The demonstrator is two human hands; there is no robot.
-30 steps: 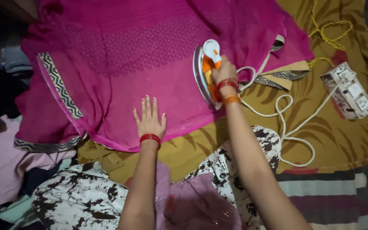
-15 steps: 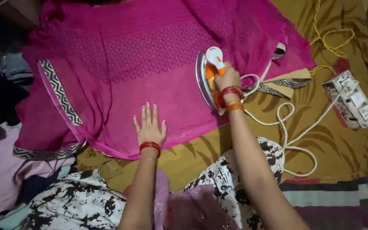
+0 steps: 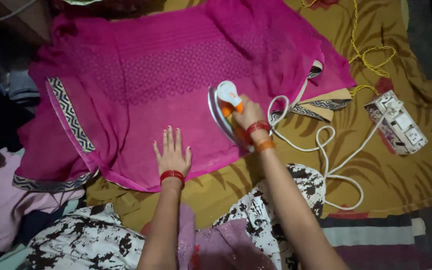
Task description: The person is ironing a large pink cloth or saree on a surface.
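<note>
Right hand gripping white-and-orange electric iron, nose pointing up-left on magenta embroidered garment, left hand pressed flat, fingers spread

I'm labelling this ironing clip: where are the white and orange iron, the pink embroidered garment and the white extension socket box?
white and orange iron (image 3: 224,102), head view, white top end.
pink embroidered garment (image 3: 166,70), head view, patterned middle.
white extension socket box (image 3: 397,121), head view, top face.
</note>
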